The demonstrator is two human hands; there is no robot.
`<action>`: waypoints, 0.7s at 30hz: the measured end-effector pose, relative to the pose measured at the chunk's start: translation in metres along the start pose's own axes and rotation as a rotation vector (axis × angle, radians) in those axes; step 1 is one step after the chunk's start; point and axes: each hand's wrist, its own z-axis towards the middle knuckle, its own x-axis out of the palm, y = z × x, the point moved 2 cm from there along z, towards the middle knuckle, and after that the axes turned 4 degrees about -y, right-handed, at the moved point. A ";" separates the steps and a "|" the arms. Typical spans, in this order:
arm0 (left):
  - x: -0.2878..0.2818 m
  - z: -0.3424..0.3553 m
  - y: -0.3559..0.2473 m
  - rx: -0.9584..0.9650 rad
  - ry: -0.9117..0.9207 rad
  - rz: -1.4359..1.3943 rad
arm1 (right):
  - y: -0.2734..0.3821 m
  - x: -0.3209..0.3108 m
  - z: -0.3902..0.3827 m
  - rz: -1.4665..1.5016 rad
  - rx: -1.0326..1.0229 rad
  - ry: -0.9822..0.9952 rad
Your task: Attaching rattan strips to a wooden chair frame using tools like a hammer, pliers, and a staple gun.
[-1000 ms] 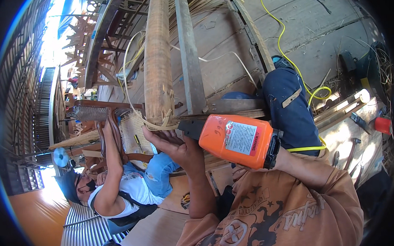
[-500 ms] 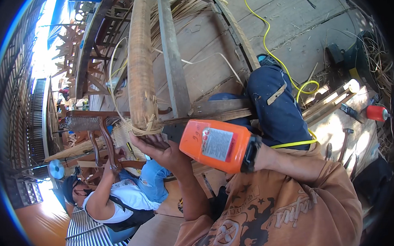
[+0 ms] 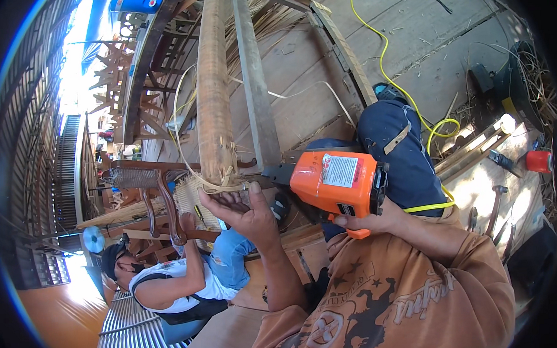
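My left hand (image 3: 246, 212) is turned palm up at the near end of a round wooden pole (image 3: 214, 96). Its fingers curl under a pale rattan strip (image 3: 213, 187) wound about that end, and the thumb stands up beside the pole. My right hand (image 3: 369, 218) grips an orange nail or staple gun (image 3: 334, 177) with a white label and a black end cap. The gun's dark nose points left toward the wrapped pole end, apart from it. A loose length of the strip loops up along the pole's left side.
A grey timber (image 3: 251, 83) runs beside the pole. A yellow hose (image 3: 381, 54) crosses the floor and passes over my leg. At right lie a hammer (image 3: 495, 206) and a red canister (image 3: 539, 161). Another person (image 3: 172, 279) sits at left beside a carved brown chair (image 3: 162, 178).
The gun has turned in my right hand and moved right and up, so its nose and trigger now show. My left thumb has risen beside the pole end. The whole view shifts slightly.
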 end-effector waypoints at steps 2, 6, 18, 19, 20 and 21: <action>0.001 0.002 -0.001 0.035 -0.012 0.062 | 0.000 0.000 0.001 -0.039 0.001 0.015; 0.006 0.004 -0.002 0.001 -0.080 0.009 | 0.000 -0.001 0.001 -0.016 0.036 0.021; -0.005 0.012 -0.002 -0.069 -0.041 -0.083 | -0.002 -0.002 0.001 -0.069 0.030 0.026; -0.008 0.015 -0.004 -0.031 -0.007 -0.049 | -0.002 -0.001 0.002 -0.101 -0.020 0.058; -0.011 0.019 -0.005 -0.031 -0.009 -0.014 | -0.002 0.000 0.003 -0.164 -0.079 0.091; -0.013 0.023 -0.007 0.020 0.032 -0.068 | -0.003 0.001 0.004 -0.128 -0.066 0.093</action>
